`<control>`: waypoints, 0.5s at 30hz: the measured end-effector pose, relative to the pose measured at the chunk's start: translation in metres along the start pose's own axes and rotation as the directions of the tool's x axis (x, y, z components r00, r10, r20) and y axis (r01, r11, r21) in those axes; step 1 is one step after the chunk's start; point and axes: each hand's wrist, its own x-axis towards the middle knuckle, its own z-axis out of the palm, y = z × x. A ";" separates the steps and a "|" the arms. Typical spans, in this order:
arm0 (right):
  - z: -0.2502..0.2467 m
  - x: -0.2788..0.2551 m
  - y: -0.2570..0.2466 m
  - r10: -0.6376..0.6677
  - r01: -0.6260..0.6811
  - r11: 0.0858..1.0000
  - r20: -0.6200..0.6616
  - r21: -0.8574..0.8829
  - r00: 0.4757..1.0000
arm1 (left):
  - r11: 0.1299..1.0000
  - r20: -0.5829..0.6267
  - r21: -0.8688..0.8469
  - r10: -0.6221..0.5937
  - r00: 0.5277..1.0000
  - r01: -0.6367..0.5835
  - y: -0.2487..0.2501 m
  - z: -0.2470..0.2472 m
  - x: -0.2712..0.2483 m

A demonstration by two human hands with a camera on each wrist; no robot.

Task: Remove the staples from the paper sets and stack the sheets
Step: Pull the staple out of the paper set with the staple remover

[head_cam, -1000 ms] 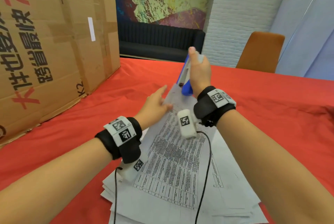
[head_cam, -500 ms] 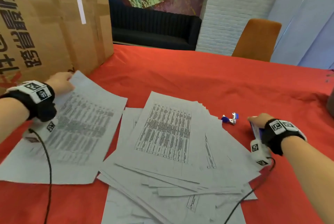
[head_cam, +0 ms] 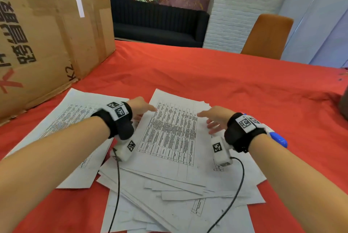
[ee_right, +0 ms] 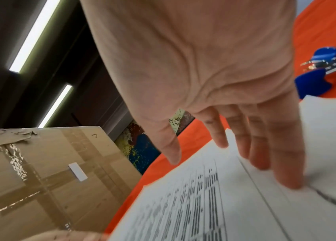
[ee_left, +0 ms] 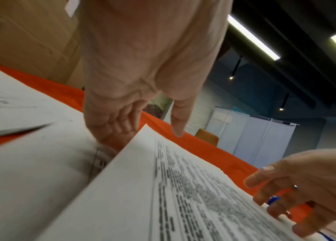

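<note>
A printed paper set (head_cam: pixel 173 134) tops a loose pile of sheets (head_cam: pixel 169 204) on the red cloth. My left hand (head_cam: pixel 148 112) is at the set's left edge, with its fingers (ee_left: pixel 111 138) reaching down beside and under that edge (ee_left: pixel 183 195). My right hand (head_cam: pixel 207 119) is spread over the right edge, its fingertips (ee_right: pixel 286 182) touching the paper (ee_right: pixel 204 203). Neither hand grips anything. A single printed sheet (head_cam: pixel 62 125) lies apart on the left. A blue-and-white tool (head_cam: pixel 279 139) lies behind my right wrist. A blue staple remover (ee_right: pixel 311 84) lies on the cloth.
A big cardboard box (head_cam: pixel 47 35) stands on the table's left side, close to the single sheet. Bare red cloth (head_cam: pixel 207 82) stretches beyond the papers. An orange chair (head_cam: pixel 267 35) stands past the far edge. A dark object (head_cam: pixel 344 104) sits at the right border.
My left hand laid a sheet down on the left and came back to the pile. My right hand lowered the blue tool, let it go on the right, and moved onto the top set.
</note>
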 end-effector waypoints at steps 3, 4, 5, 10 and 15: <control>0.001 0.005 0.004 0.018 -0.018 0.996 -0.001 0.082 1.000 | 0.969 -0.132 0.182 0.193 0.972 -0.167 0.005 0.002 0.000; -0.001 0.007 0.006 0.030 -0.031 0.992 0.010 0.123 1.000 | 0.945 -0.148 0.256 0.249 0.957 -0.206 0.007 0.004 -0.004; -0.003 0.008 0.007 0.037 -0.040 0.985 0.022 0.169 0.999 | 0.916 -0.158 0.319 0.303 0.940 -0.242 0.010 0.005 -0.006; -0.010 0.009 0.013 0.043 -0.051 0.962 0.034 0.270 0.998 | 0.824 -0.199 0.475 0.444 0.874 -0.310 0.021 0.013 -0.018; -0.024 0.018 0.021 -0.120 0.127 0.992 -0.219 0.021 0.968 | 0.886 -0.210 0.027 0.458 0.864 -0.463 0.026 -0.005 -0.037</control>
